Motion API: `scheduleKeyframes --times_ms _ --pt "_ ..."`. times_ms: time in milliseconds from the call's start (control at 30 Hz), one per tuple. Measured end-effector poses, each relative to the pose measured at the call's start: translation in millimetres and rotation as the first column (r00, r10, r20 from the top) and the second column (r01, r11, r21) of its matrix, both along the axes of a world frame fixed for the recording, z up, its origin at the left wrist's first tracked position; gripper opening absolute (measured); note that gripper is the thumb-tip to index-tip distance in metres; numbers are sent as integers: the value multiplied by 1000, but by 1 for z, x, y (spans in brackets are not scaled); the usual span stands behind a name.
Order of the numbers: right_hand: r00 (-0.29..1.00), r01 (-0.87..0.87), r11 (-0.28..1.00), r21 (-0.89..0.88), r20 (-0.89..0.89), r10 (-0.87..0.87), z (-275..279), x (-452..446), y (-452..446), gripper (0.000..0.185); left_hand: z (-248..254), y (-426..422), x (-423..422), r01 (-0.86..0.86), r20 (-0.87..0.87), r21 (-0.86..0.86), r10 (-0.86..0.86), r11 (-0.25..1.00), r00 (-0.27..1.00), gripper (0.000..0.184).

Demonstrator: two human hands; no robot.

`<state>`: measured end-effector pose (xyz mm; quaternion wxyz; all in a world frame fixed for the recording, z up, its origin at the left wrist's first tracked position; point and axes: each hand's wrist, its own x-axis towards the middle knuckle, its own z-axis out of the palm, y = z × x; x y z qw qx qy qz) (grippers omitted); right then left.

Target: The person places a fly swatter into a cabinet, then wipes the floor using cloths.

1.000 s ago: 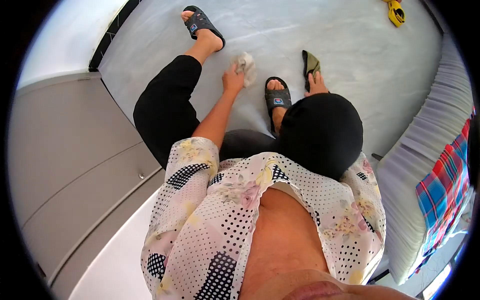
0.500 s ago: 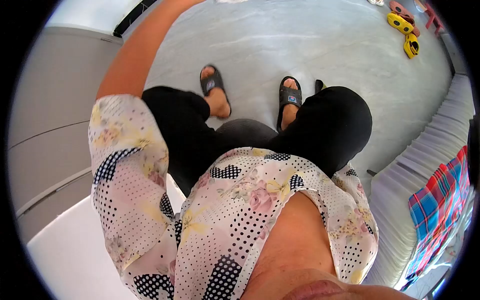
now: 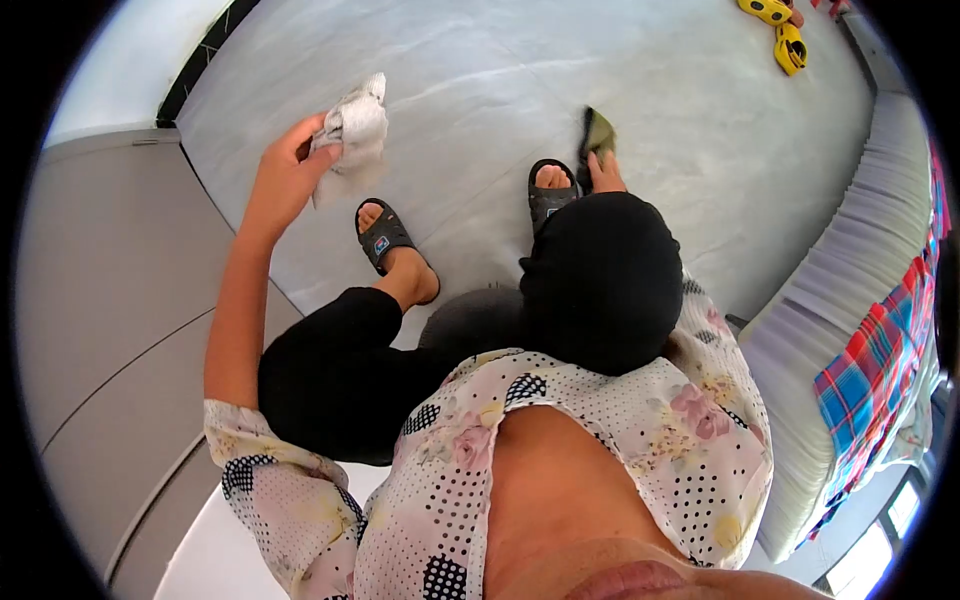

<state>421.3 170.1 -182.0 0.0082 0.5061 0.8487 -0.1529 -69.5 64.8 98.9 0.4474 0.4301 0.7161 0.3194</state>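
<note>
The left grip [image 3: 288, 172] clutches a pale cloth [image 3: 358, 128]; the right grip [image 3: 606, 176], closure unclear, touches an olive cloth [image 3: 599, 136] just ahead.

Seemingly a home: gray cabinet [image 3: 110, 260], yellow clogs [image 3: 790, 52], plaid cloth [image 3: 868, 370] over pale pleated cover [image 3: 800, 365]

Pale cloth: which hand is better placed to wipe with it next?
Likely the left hand: it holds the pale cloth; the right hand, partly behind the knee, is at the olive cloth.
</note>
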Motion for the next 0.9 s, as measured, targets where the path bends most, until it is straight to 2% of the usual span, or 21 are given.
scheduleKeyframes --times_ms 33,67,167,267,367,433,500,533,600,633,667,767,833,900 --pt "997 -35 998 -55 67 39 21 -29 18 56 4 2 3 -13 30 8 13 1000 999 34" --pt "995 -96 995 42 35 94 10 -42 34 56 7 5 7 -27 59 15 26 1000 998 34" --pt "988 -134 991 -9 78 135 28 -75 64 50 13 17 19 -64 170 78 50 995 984 34" --pt "983 -180 982 57 -7 181 24 -103 84 45 21 25 18 -112 183 134 87 985 979 35" --pt "986 -163 986 19 -37 164 30 -120 81 40 18 28 10 -228 307 151 174 962 936 36" --pt "972 -25 993 -117 -234 -3 37 -123 80 35 15 22 6 -302 381 95 246 949 891 36" --pt "899 80 957 -278 -395 -189 43 -125 82 31 8 12 1 -352 430 42 301 935 851 37" --pt "849 210 857 -471 -346 -399 55 -131 83 30 2 5 -3 -367 444 18 322 930 836 38" --pt "477 128 758 -639 -630 -612 52 -126 76 28 -5 -14 -9 -412 450 -30 380 911 808 39" --pt "234 76 721 -689 -690 -685 57 -113 75 28 -11 -19 -8 -421 462 -51 395 906 794 39" --pt "117 47 697 -715 -689 -715 69 -101 74 26 -17 -25 -6 -429 473 -72 410 900 780 39" --pt "61 177 731 -659 -734 -677 102 -45 74 30 -38 -57 -3 -446 516 -141 450 884 729 40" --pt "122 372 745 -553 -767 -630 114 8 76 33 -46 -82 2 -434 525 -219 481 874 702 40" --pt "270 604 704 -373 -735 -622 108 61 79 39 -50 -96 9 -432 556 -262 501 863 663 40"
